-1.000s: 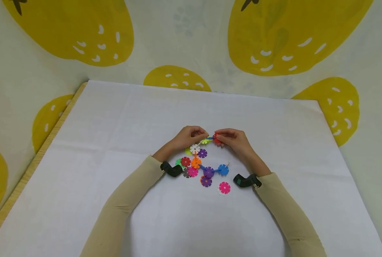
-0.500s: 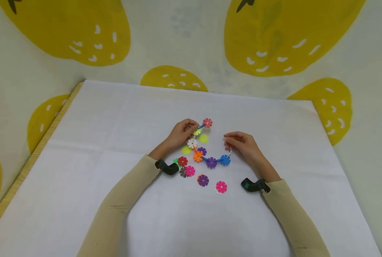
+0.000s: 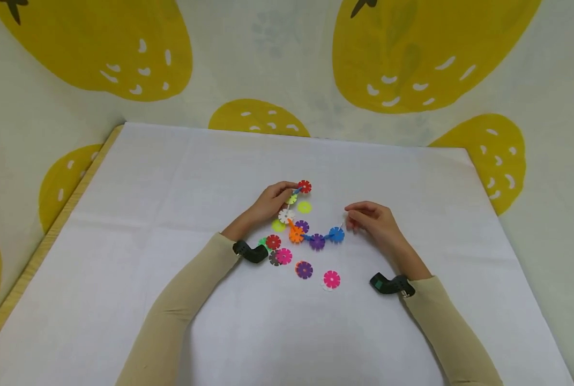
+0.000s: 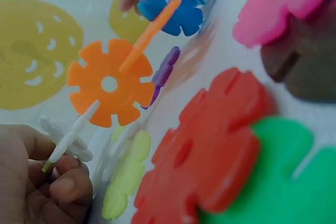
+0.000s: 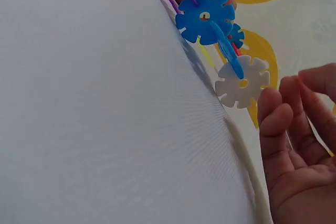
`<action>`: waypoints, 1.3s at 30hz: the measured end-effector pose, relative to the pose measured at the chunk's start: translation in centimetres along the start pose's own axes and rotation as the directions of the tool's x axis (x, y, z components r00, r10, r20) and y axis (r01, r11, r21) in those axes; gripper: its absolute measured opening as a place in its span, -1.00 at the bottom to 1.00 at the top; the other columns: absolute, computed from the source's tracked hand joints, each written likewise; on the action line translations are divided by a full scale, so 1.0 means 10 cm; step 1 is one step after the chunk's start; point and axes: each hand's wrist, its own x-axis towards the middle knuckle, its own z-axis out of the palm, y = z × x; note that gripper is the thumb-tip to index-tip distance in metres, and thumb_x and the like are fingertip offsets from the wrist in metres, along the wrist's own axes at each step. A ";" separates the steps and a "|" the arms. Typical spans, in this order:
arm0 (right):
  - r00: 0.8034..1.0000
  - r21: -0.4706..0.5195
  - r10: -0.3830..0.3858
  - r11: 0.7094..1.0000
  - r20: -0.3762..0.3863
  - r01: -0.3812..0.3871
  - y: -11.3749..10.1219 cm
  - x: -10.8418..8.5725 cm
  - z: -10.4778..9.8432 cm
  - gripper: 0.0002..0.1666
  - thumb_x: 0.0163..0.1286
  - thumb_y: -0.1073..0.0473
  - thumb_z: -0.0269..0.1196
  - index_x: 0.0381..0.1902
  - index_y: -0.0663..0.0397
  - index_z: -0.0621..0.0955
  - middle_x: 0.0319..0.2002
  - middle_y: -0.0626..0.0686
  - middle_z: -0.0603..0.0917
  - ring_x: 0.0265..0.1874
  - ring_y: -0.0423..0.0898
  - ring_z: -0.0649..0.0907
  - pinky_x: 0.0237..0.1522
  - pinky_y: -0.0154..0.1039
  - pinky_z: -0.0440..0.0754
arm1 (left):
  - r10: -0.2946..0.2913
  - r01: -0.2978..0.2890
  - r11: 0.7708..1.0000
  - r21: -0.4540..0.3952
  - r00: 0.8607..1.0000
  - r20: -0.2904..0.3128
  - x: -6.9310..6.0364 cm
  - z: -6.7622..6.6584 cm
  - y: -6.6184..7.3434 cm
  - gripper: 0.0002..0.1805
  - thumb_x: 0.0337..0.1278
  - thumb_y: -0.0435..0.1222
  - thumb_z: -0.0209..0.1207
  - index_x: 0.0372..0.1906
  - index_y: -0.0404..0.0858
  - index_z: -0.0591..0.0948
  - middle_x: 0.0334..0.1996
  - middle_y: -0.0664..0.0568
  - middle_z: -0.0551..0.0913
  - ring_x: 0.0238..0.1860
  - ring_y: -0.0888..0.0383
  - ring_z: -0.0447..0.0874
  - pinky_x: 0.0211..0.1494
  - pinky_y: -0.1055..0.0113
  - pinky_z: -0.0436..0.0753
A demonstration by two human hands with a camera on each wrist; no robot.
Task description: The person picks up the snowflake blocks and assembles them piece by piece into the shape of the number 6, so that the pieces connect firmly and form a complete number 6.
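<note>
A chain of notched snowflake discs curves across the table, with an orange disc [image 4: 110,82] and a purple disc [image 3: 317,242] along it. My left hand [image 3: 272,201] pinches the chain near a yellow-green disc [image 3: 292,199] at its far left part. Beyond those fingers a red disc [image 3: 304,186] forms one end. At the opposite end, a white disc [image 5: 243,82] is linked to a blue disc [image 5: 206,18]. My right hand [image 3: 374,219] hovers beside that white disc, its fingers loosely bent around nothing. Whether a fingertip touches the disc I cannot tell.
Loose discs lie nearer the body: a red one [image 3: 273,242] over a green one, a pink one [image 3: 284,256] over a dark one, a purple one [image 3: 304,270] over an orange one, and a pink one [image 3: 332,279] over a white one. A yellow disc [image 3: 304,207] lies inside the curve.
My right hand has let go of the red disc and moved right and toward the body, to the white end. My left hand has shifted slightly left and away with the chain.
</note>
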 end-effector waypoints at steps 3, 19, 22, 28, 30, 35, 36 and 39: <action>0.997 -0.075 -0.038 0.996 0.071 0.044 -0.01 -0.03 0.00 -0.67 0.39 0.21 0.26 -0.06 0.42 0.59 -0.40 0.00 0.70 -0.48 -0.14 0.62 -0.37 -0.37 0.61 | -0.041 0.041 0.999 -0.004 0.999 -0.027 0.01 0.00 0.00 -0.61 0.50 -0.27 -0.13 0.22 -0.37 0.52 -0.49 0.01 0.45 -0.53 0.21 0.37 -0.42 0.44 0.38; 0.733 -0.144 -0.077 0.961 0.676 0.234 0.01 -0.13 0.10 -0.78 0.24 0.41 0.34 -0.14 0.33 0.66 -0.33 0.16 0.71 -0.47 -0.13 0.65 -0.41 -0.32 0.65 | -0.049 0.044 0.994 -0.099 0.997 -0.056 0.01 -0.02 -0.01 -0.66 0.45 -0.21 0.04 0.07 -0.37 0.63 -0.59 0.07 0.44 -0.72 0.24 0.27 -0.64 0.43 0.31; 0.686 -0.170 -0.055 0.952 0.726 0.256 0.00 -0.14 0.14 -0.74 0.22 0.38 0.37 -0.11 0.28 0.67 -0.30 0.15 0.69 -0.46 -0.17 0.62 -0.44 -0.37 0.61 | -0.033 0.028 0.995 -0.092 0.998 -0.052 0.01 -0.02 -0.01 -0.67 0.46 -0.26 0.03 0.08 -0.39 0.62 -0.59 0.08 0.45 -0.74 0.25 0.26 -0.65 0.43 0.30; 0.599 -0.188 -0.072 0.914 0.798 0.360 0.00 -0.14 0.18 -0.63 0.16 0.29 0.44 -0.04 0.20 0.69 -0.20 0.11 0.65 -0.46 -0.15 0.55 -0.48 -0.43 0.51 | -0.025 0.020 0.996 -0.092 0.998 -0.055 0.00 -0.02 -0.01 -0.68 0.46 -0.26 0.02 0.07 -0.40 0.62 -0.60 0.07 0.44 -0.73 0.24 0.25 -0.65 0.43 0.29; 0.575 -0.172 -0.102 0.900 0.812 0.401 0.00 -0.15 0.19 -0.62 0.16 0.28 0.44 -0.03 0.22 0.69 -0.19 0.11 0.64 -0.48 -0.12 0.53 -0.50 -0.42 0.48 | -0.034 0.028 0.995 -0.097 0.998 -0.059 0.00 -0.02 -0.01 -0.67 0.46 -0.24 0.03 0.06 -0.39 0.62 -0.61 0.07 0.42 -0.73 0.23 0.25 -0.65 0.41 0.29; 0.552 -0.136 -0.159 0.880 0.819 0.455 -0.02 -0.16 0.21 -0.68 0.16 0.32 0.43 -0.09 0.25 0.70 -0.24 0.12 0.62 -0.52 -0.06 0.50 -0.55 -0.40 0.43 | -0.045 0.036 0.993 -0.117 0.996 -0.074 0.00 -0.02 -0.01 -0.65 0.43 -0.15 0.08 0.01 -0.34 0.65 -0.61 0.08 0.39 -0.72 0.24 0.25 -0.64 0.42 0.30; 0.556 -0.138 -0.158 0.881 0.816 0.453 -0.02 -0.16 0.21 -0.70 0.15 0.32 0.43 -0.12 0.23 0.71 -0.25 0.11 0.62 -0.52 -0.05 0.50 -0.55 -0.41 0.43 | -0.045 0.035 0.992 -0.123 0.996 -0.076 0.00 -0.02 -0.01 -0.65 0.42 -0.14 0.08 -0.01 -0.33 0.66 -0.62 0.09 0.38 -0.72 0.24 0.25 -0.63 0.42 0.30; 0.567 -0.148 -0.152 0.882 0.809 0.448 -0.02 -0.17 0.21 -0.77 0.18 0.29 0.43 -0.17 0.13 0.72 -0.27 0.10 0.62 -0.50 -0.05 0.50 -0.52 -0.40 0.44 | -0.044 0.033 0.991 -0.131 0.996 -0.080 -0.01 -0.02 -0.01 -0.65 0.41 -0.13 0.10 -0.03 -0.32 0.67 -0.63 0.10 0.37 -0.73 0.25 0.24 -0.63 0.42 0.30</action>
